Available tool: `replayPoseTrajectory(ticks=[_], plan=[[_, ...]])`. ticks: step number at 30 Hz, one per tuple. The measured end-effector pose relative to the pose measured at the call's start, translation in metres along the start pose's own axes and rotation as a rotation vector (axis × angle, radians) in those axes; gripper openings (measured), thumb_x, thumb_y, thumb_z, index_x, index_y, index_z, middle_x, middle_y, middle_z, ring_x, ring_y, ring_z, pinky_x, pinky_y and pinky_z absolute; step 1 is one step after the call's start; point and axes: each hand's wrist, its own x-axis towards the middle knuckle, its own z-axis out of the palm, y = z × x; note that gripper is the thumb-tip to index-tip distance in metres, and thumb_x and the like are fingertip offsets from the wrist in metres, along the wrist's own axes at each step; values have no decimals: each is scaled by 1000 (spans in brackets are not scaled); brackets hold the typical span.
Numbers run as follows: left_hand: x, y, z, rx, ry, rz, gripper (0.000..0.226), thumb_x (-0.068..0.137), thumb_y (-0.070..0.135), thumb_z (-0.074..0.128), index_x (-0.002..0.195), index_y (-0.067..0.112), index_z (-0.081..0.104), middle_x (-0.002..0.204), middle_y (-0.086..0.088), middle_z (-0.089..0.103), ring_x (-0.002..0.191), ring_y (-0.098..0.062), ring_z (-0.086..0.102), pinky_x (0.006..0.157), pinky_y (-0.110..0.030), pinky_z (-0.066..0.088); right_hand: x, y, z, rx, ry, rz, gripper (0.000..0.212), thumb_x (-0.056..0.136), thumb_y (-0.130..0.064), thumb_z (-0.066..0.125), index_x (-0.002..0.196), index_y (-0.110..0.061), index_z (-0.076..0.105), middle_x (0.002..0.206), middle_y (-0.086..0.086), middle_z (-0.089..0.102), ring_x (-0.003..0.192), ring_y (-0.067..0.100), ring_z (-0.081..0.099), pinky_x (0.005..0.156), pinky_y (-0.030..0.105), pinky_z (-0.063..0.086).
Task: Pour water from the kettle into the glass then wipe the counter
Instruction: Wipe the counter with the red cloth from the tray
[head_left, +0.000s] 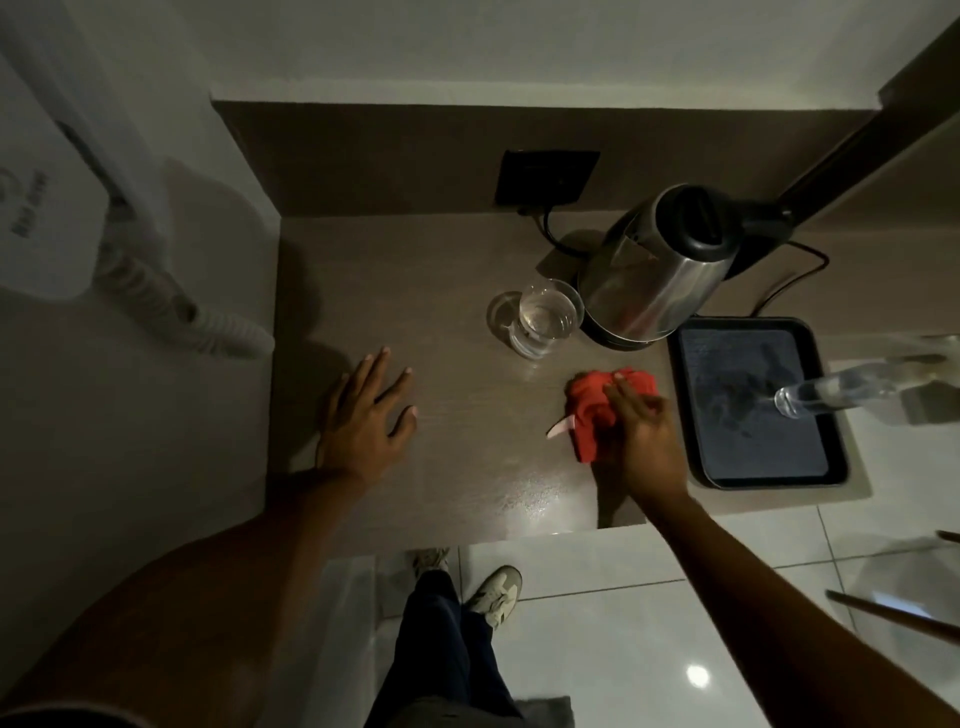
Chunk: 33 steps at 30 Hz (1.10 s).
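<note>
A crumpled red cloth is pressed onto the brown wood-grain counter under the curled right hand. To the left, the left hand is laid flat, fingers spread, holding nothing. Farther off, a clear water-filled glass stands just beside a shiny steel kettle. A black tray lies right.
</note>
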Motion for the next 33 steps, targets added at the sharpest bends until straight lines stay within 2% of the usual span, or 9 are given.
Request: replayPoseTrajectory(ticks=[7,10,13,18,21,25,28,30,33], plan=[[-1,-1,1,-9,-33,-12,55,93,51,38,144,33,48,164,2,31,152,-19,26,120,-44,24,-80,-89,30,281,52,184,63,73,3,67,134,-11,57,127,19,61,102,35,54,72,46,59],[0,-1,0,-11,-42,-17,56,91,51,38,143,33,50,164,2,32,152,-19,28,119,-42,23,-127,-136,36,405,-206,-67,57,86,-10,54,140,-26,49,126,9,60,107,24,59,84,42,56],[0,0,-3,-13,-56,-10,57,92,52,37,144,33,49,164,2,32,152,-20,27,120,-43,23,-134,-147,21,771,-278,-324,29,95,-25,50,121,-26,63,122,-20,66,117,-6,55,102,27,43],[-3,7,-8,56,-70,-17,58,94,49,31,147,29,46,164,-2,32,152,-23,28,120,-47,25,-100,-87,-22,958,-142,52,34,87,-46,61,110,-23,69,102,-6,75,97,4,68,85,27,52],[-3,14,-12,80,-112,-13,61,96,47,23,149,24,44,164,-7,31,152,-28,29,120,-51,25,-58,-28,-62,811,147,146,21,93,-37,53,106,-28,66,102,1,72,94,17,67,88,37,53],[-1,28,-16,22,-206,-72,71,93,55,16,153,22,34,167,-11,18,155,-33,15,124,-55,13,-12,56,-80,611,457,336,36,97,-33,51,128,-18,60,125,11,66,115,28,61,106,52,45],[0,36,-16,59,-266,-114,64,99,53,28,156,23,28,169,-11,10,156,-34,8,126,-57,9,-9,89,-60,149,159,308,55,97,-32,49,150,-22,35,157,13,35,144,37,32,113,64,25],[-2,41,-18,57,-299,-115,69,97,58,20,156,24,24,169,-11,8,156,-35,6,126,-56,7,-16,98,-47,106,-76,279,68,93,-57,34,154,-25,25,164,4,21,150,28,18,114,60,18],[-6,44,-22,55,-344,-88,84,85,66,2,157,26,19,170,-10,3,157,-34,2,125,-55,4,-10,104,-57,95,-154,281,81,86,-74,18,153,-29,24,165,-1,18,151,23,17,114,56,17]])
